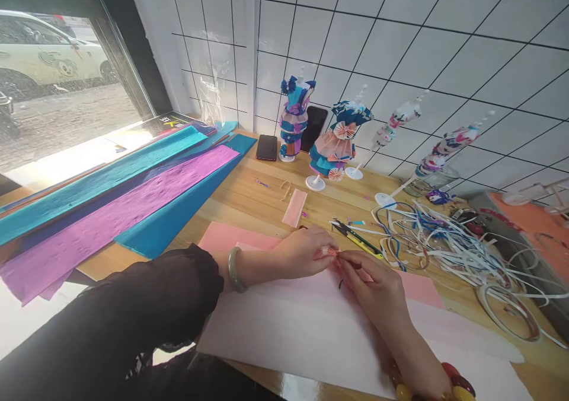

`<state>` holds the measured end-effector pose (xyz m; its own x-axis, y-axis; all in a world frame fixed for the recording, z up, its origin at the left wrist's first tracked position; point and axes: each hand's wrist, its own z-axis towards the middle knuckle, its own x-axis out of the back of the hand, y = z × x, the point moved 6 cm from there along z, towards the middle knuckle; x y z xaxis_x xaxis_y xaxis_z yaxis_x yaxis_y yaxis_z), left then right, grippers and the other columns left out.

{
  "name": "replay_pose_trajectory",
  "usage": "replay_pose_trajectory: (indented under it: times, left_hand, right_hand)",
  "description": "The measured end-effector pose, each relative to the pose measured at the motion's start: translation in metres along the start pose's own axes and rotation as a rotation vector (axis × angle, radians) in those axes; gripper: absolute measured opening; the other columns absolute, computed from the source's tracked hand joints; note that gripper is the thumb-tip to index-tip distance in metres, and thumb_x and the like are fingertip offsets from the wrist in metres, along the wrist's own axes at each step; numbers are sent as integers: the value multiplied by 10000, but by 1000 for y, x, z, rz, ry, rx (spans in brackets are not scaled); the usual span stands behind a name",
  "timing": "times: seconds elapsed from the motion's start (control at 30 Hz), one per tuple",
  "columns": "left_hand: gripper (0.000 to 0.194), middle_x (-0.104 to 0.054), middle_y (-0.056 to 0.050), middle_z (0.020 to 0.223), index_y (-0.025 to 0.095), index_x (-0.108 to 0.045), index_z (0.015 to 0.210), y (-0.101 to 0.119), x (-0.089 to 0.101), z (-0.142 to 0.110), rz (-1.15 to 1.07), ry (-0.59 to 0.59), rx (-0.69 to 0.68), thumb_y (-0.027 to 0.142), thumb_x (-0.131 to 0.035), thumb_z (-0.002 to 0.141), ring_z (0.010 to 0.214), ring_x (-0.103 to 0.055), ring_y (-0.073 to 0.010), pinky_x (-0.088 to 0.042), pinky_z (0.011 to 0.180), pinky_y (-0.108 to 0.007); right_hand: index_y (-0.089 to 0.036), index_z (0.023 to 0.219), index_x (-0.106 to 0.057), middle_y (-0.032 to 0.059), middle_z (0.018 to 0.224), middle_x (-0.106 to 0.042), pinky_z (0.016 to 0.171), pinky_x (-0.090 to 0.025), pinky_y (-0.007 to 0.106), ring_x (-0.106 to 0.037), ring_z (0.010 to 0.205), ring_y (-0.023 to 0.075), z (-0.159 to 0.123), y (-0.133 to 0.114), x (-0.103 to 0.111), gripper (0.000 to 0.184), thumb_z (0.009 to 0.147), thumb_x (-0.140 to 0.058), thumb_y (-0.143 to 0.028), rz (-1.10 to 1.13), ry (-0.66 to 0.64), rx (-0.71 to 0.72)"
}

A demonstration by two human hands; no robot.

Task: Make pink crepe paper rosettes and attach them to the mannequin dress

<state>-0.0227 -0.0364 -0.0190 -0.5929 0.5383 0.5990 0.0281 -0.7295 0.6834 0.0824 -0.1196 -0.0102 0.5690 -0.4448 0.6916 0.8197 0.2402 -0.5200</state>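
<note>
Over a large white paper sheet [284, 324], both hands meet fingertip to fingertip. My left hand [304, 251], with a pale green bangle at the wrist, pinches a small pleated pink paper piece [329, 251]. The thumb and fingers of my right hand [376, 279] are closed at the gathered end of the same piece. Whether a thread or wire is also between those fingers is too small to tell. Just below hangs or lies a short dark strand [341, 284]. Pink paper [240, 236] shows from under the white sheet, and yellow-black snips [358, 238] lie beyond my fingers.
Small dress forms in paper outfits, such as a blue-purple one [293, 119] and a pink-blue one [338, 143], stand by the tiled wall. Tangled paper strips [457, 250] lie right, beside tape rolls. Long coloured paper sheets [133, 205] cover the left. A pink strip [294, 208] lies mid-table.
</note>
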Motion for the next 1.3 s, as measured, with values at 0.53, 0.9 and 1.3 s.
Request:
replay_pose_trajectory:
  times: [0.53,0.9,1.3]
  left_hand:
    - [187,-623,-29,706,174,-607,768,-3,1,0,58,31,32,273,-463,833,713,-561,-128,-408,693,-239]
    - [183,-623,-25,711,186,-634,852,-1,-5,-1,111,-53,-29,254,-464,835,737,-571,-135,-397,700,-241]
    - [187,-659,-32,774,185,-634,898,0,0,0,96,-11,6,274,-484,828,764,-591,-142,-412,720,-246]
  right_hand:
    - [-198,1031,-606,89,997,-669,791,-513,375,-641,869,200,-3,20,8,247,826,-519,-306,170,116,-333]
    - [-224,1225,-472,76,988,-653,787,-507,358,-616,900,191,-2,10,-8,395,838,-506,-295,10,-58,-120]
    - [-222,1203,-479,42,867,-664,743,-518,324,-618,760,163,-2,11,-3,379,831,-519,-285,55,-11,-144]
